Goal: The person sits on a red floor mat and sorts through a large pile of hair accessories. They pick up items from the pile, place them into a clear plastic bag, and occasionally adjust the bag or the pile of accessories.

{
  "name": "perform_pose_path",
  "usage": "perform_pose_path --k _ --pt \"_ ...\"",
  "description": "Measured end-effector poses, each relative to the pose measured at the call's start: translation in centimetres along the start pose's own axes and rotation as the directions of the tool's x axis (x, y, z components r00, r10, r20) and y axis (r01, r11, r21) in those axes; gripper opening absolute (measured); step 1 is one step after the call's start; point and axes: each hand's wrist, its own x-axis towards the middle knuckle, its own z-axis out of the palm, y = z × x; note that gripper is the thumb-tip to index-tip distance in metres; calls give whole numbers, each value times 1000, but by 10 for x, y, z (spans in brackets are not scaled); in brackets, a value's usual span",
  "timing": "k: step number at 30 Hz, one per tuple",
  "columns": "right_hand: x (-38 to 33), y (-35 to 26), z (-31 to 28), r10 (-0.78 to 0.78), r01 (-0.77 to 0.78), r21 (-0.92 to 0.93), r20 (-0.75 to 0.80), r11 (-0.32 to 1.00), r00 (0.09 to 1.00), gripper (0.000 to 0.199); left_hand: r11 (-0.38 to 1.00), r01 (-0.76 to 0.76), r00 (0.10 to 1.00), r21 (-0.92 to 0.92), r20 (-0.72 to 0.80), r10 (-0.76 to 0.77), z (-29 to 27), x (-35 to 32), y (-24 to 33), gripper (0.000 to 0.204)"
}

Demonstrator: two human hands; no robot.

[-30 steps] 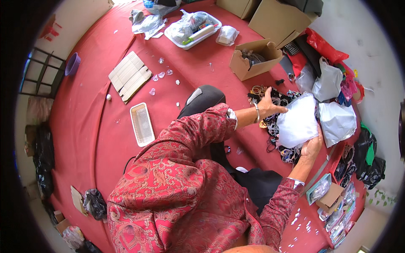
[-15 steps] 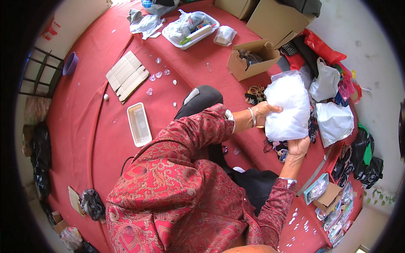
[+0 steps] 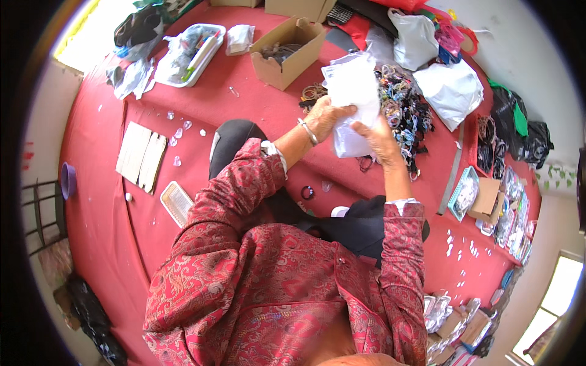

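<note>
A flat white bundle of thin plastic (image 3: 354, 85), with filmy see-through edges, is held up in front of me. It looks like folded plastic bags, but I cannot tell for sure. My left hand (image 3: 325, 118), with a bangle at the wrist, grips its left edge, thumb on top. At the lower right edge my right hand (image 3: 379, 139) is closed on it, the thumb pointing up-left and the other fingers partly hidden. Beyond and to the right of the bundle lies a heap of dark and coloured hair ties or cords (image 3: 403, 113).
An open cardboard box (image 3: 287, 55) stands past the left hand. A white tray of bagged items (image 3: 189, 58) is at the far left. Flattened cardboard (image 3: 140, 157) and a cream basket (image 3: 177, 202) lie left. White plastic bags (image 3: 450, 88) and packaged goods (image 3: 482, 201) line the right side.
The view has swung to the right. The right hand has moved from beneath the bundle to its lower right edge, thumb now on top. Both hands are closer together.
</note>
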Motion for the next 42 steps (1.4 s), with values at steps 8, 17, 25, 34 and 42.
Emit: perform_pose_path --k 8,17,25,34,42 --pt "-5 11 -1 225 -235 166 77 958 971 39 982 162 985 -95 79 -155 6 -4 1 22" --pt "-3 28 -43 289 -226 279 -211 933 934 26 943 -244 925 228 -236 297 -6 14 21 17" --pt "1 24 -9 194 -235 -234 -185 943 963 25 -170 -510 674 843 515 529 18 -15 16 60" --pt "-6 14 -15 122 -131 -152 -67 980 990 37 410 -319 947 855 271 170 -19 -1 8 35" --pt "-2 -1 -6 -38 38 -8 -131 999 991 62 531 -267 963 804 202 177 -18 -1 16 20"
